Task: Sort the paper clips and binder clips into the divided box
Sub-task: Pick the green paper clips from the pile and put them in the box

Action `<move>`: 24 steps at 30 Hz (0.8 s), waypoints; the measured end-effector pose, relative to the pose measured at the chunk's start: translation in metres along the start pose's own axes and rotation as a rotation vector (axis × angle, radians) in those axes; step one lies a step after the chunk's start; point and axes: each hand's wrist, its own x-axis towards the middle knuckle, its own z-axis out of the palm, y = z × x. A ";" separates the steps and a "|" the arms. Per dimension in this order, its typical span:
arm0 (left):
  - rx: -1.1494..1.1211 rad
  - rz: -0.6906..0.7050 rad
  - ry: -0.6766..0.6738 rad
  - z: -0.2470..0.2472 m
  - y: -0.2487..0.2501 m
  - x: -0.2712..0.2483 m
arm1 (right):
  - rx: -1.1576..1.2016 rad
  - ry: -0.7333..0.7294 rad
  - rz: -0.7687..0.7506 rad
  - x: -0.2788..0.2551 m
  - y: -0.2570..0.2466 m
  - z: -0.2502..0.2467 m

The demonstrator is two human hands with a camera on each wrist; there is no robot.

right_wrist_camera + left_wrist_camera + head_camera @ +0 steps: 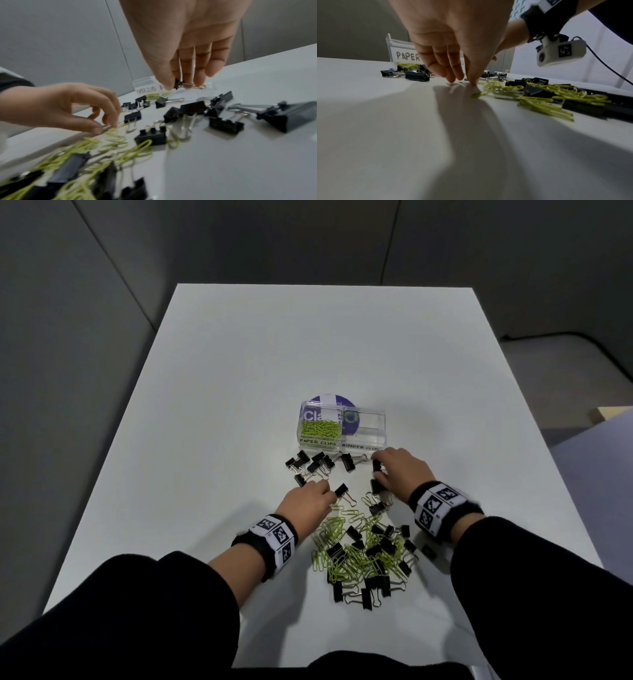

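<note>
A clear divided box (363,422) stands mid-table; its left cell, labelled PAPER CLIPS, holds green paper clips (321,429), and nothing shows in the right cell, labelled BINDER CLIPS. A mixed pile of green paper clips and black binder clips (364,554) lies in front of me. My right hand (180,83) pinches a small black binder clip (178,83) by its body, just above the table near the box front. My left hand (104,126) is down at the pile's near-left edge, thumb and finger pinching the end of a green paper clip (118,125) on the table.
Several black binder clips (310,465) lie in a loose group before the box, more (223,124) beside my right hand. A purple round disc (330,400) sits behind the box. The white table (239,371) is bare at the left and far side.
</note>
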 end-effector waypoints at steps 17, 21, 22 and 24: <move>0.015 0.193 -0.057 0.001 -0.008 -0.029 | -0.091 -0.031 -0.141 -0.017 -0.013 0.024; -0.001 0.145 -0.099 0.003 -0.002 -0.030 | 0.096 0.049 -0.064 -0.018 -0.011 0.004; -0.011 0.140 -0.085 0.004 -0.001 -0.029 | 0.167 0.068 -0.010 -0.018 -0.007 -0.002; -0.042 0.115 -0.031 0.006 0.003 -0.027 | 0.297 0.090 0.107 -0.017 0.004 -0.010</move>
